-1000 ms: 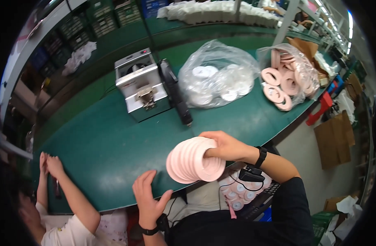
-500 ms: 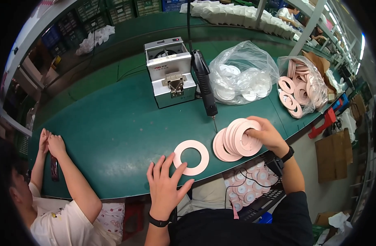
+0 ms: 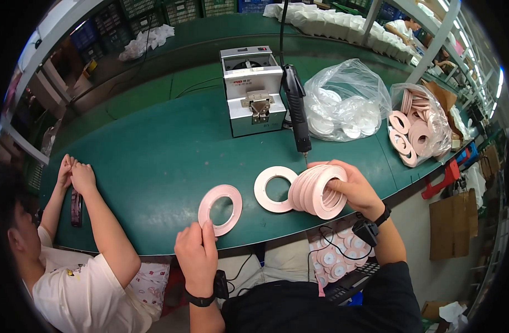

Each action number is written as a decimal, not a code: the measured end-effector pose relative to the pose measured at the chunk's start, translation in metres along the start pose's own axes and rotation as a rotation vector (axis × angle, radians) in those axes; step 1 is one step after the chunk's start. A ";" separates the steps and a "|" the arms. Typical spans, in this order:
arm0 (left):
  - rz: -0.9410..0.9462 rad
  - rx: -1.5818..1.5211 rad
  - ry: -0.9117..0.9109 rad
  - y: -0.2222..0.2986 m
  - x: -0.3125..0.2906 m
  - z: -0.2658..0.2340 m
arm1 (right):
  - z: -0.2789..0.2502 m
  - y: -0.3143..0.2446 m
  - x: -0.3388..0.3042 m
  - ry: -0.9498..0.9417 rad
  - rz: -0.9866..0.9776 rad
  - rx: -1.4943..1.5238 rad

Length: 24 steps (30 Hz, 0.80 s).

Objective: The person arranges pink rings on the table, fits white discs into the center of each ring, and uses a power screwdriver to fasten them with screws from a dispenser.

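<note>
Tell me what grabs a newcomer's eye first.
Probably the stack of flat, pale pink rings in the person's right hand, at the near edge of the green table, and one matching ring in the left hand. Beyond them, a boxy silver metal machine stands, with a slim black cylindrical tool just right of it.

The rings [image 3: 306, 191] look like smooth, matt plastic. The counter [image 3: 143, 166] is smooth with a soft sheen, the machine [image 3: 253, 83] silvery metal, the bag [image 3: 349, 102] glossy, crinkled clear plastic, the carton [image 3: 453, 225] matt cardboard.
</note>
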<state>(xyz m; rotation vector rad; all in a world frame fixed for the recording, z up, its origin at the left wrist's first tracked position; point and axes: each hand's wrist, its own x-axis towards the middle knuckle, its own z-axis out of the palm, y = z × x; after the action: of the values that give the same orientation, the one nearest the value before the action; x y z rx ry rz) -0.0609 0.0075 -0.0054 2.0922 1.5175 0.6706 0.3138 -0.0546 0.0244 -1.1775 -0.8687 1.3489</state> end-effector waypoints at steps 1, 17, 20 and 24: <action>-0.096 -0.003 -0.018 0.001 0.006 -0.001 | -0.004 -0.001 0.000 0.010 -0.047 -0.077; 0.533 0.112 -0.042 0.086 0.007 0.070 | -0.086 0.005 -0.026 0.531 -0.387 -0.900; 0.599 0.080 -0.101 0.076 0.003 0.072 | -0.087 0.007 -0.026 0.529 -0.344 -0.855; 0.738 -0.028 -0.114 0.065 -0.004 0.080 | -0.086 0.009 -0.022 0.570 -0.415 -0.719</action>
<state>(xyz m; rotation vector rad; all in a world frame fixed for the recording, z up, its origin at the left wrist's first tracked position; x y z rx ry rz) 0.0361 -0.0218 -0.0268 2.6104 0.6343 0.7854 0.3927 -0.0882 -0.0017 -1.6904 -1.1185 0.3074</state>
